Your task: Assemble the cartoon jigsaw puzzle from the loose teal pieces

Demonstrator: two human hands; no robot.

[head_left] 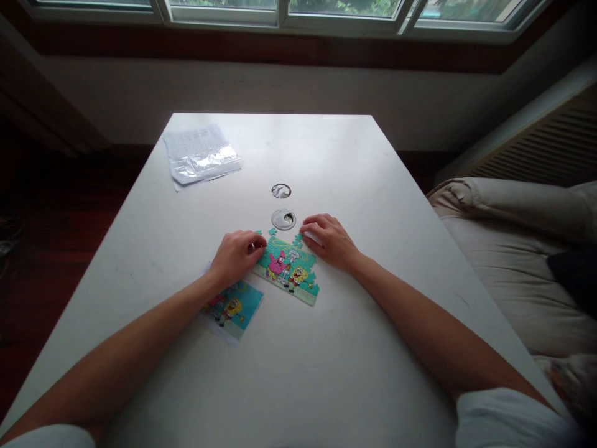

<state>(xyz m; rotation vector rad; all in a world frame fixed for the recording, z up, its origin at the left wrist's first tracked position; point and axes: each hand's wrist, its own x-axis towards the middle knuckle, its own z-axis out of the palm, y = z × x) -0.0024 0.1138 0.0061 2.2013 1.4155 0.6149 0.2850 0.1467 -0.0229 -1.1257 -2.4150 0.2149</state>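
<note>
Mostly joined: jigsaw [290,272] ragged at its right end

Jigsaw lies flat mid-desk [368,348], between the left and right edges, set askew. Three cartoon figures look complete; near border runs straight. Right end and part of the far side show knobs and notches, so I judge the bulk done, a margin left. A few loose pieces [273,232] sit just past its far side, toward the desk's far edge; others may be under my fingers. Left hand [237,255]: fingers curled by the jigsaw's left end, tips near the thumb; cannot tell whether they grip anything. Right hand [329,239]: fingers loosely bent, thumb parted, nothing seen between, tips just beside small pieces. Picture sheet [249,305] partly under my left wrist. Plastic sleeve [200,152] at the far left corner.
</note>
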